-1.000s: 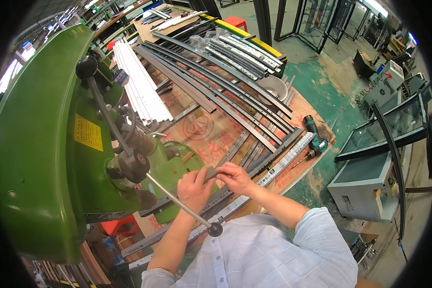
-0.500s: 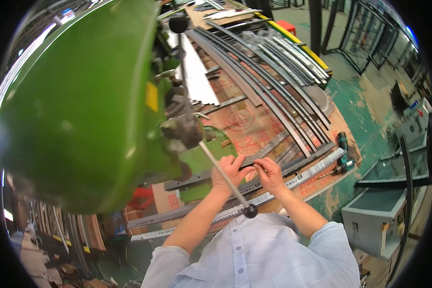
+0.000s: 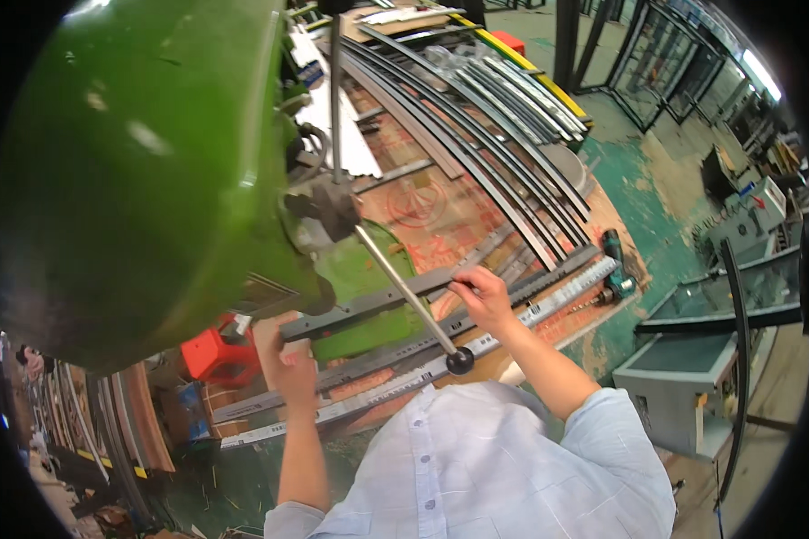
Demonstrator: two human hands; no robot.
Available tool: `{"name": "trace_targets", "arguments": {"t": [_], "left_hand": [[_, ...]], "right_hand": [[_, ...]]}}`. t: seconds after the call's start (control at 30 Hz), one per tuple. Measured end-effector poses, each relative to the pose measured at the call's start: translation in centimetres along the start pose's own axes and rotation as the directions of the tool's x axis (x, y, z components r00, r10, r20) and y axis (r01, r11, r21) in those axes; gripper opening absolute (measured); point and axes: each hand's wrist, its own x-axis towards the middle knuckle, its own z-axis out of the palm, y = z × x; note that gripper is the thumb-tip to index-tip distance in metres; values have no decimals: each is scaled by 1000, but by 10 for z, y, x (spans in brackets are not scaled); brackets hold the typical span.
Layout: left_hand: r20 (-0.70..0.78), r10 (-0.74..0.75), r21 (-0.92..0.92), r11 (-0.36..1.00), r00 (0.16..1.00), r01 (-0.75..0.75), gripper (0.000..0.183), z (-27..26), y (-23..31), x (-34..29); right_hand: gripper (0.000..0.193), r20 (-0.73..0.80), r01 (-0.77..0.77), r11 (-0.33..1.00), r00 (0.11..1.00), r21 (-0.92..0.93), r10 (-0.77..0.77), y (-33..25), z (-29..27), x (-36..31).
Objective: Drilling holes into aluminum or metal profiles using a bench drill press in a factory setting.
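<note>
A long dark grey metal profile (image 3: pixel 364 307) lies across the green base (image 3: pixel 355 340) of a drill press. My right hand (image 3: pixel 484 298) pinches its right end between thumb and fingers. Close to the profile's left end is my left hand (image 3: pixel 283 359), smeared by motion, so its fingers cannot be read. The drill press's big green head (image 3: pixel 144 189) fills the upper left and hides what lies beneath it. From its hub (image 3: pixel 328 208), a steel feed lever (image 3: pixel 404 287) with a black ball knob (image 3: pixel 459 361) slants over the profile.
Two long rails, one grey (image 3: pixel 270 402) and one pale (image 3: pixel 377 393), lie along the table's near edge. Several dark profiles (image 3: pixel 485 135) stretch across the far table. A teal cordless drill (image 3: pixel 617 269) sits at the right edge. A red stool (image 3: pixel 217 357) stands at left.
My left hand has left the profile's right end and moved left to its other end. The right hand still pinches the profile. The view has shifted slightly.
</note>
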Motion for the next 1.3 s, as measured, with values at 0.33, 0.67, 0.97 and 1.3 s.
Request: {"name": "trace_targets", "arguments": {"t": [0.33, 0.67, 0.97, 1.3], "left_hand": [[-85, -235, -46, 972, 968, 231, 46, 1, -31, -21], [451, -58, 393, 909, 891, -139, 58, 26, -72, -104], [723, -230, 559, 749, 651, -356, 61, 58, -78, -93], [819, -106, 378, 839, 564, -391, 65, 33, -87, -87]], "right_hand": [[18, 20, -168, 986, 986, 25, 167, 14, -12, -28], [48, 249, 82, 707, 959, -703, 136, 99, -72, -74], [56, 329, 105, 523, 874, -846, 358, 111, -67, -60], [43, 305, 106, 582, 917, -806, 255, 100, -62, -70]]}}
